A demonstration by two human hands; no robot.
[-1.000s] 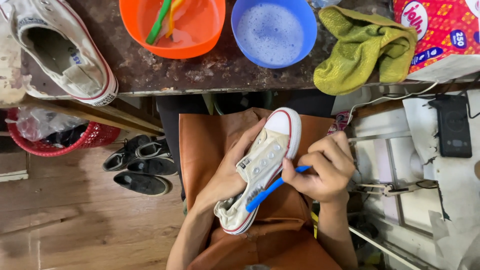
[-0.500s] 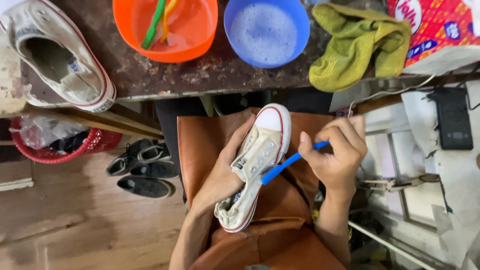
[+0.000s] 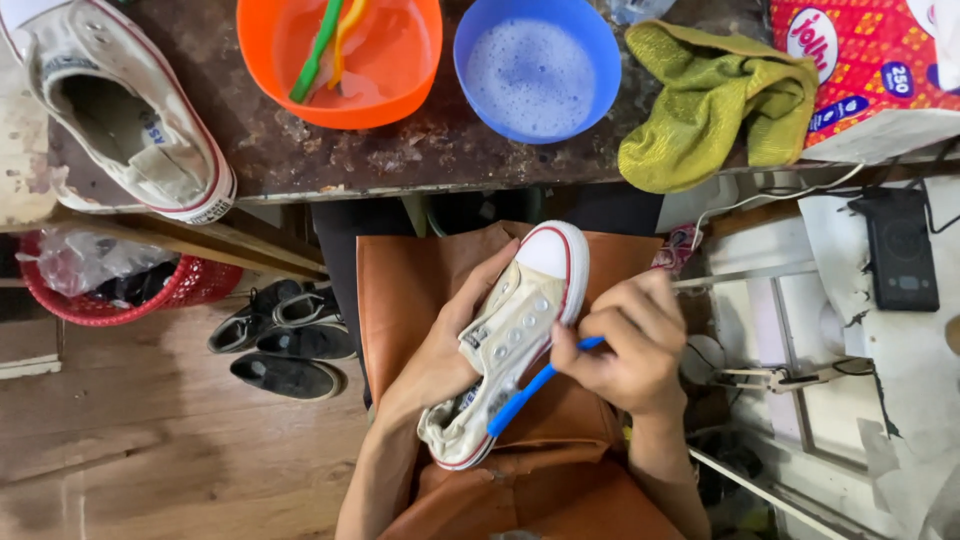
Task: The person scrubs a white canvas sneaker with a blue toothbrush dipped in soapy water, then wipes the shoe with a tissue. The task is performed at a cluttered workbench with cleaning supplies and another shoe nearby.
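Observation:
My left hand (image 3: 450, 345) grips a dirty white sneaker (image 3: 515, 330) with a red-striped sole, held over my lap, toe pointing away from me. My right hand (image 3: 620, 350) holds a blue toothbrush (image 3: 530, 392), its head pressed against the sneaker's side near the heel. A brown apron (image 3: 420, 270) covers my lap under the shoe. The matching white sneaker (image 3: 120, 110) lies on the dark worktable (image 3: 400, 155) at the far left.
An orange bowl (image 3: 400, 80) with green and yellow brushes and a blue bowl (image 3: 535, 65) of soapy water stand on the table. A green cloth (image 3: 710, 100) and a red tissue pack (image 3: 870, 60) lie to the right. Black shoes (image 3: 285, 335) and a red basket (image 3: 100, 285) sit on the floor.
My right hand has come back in toward the sneaker, sliding the brush down along its side after swinging out to the right. The sneaker has barely shifted.

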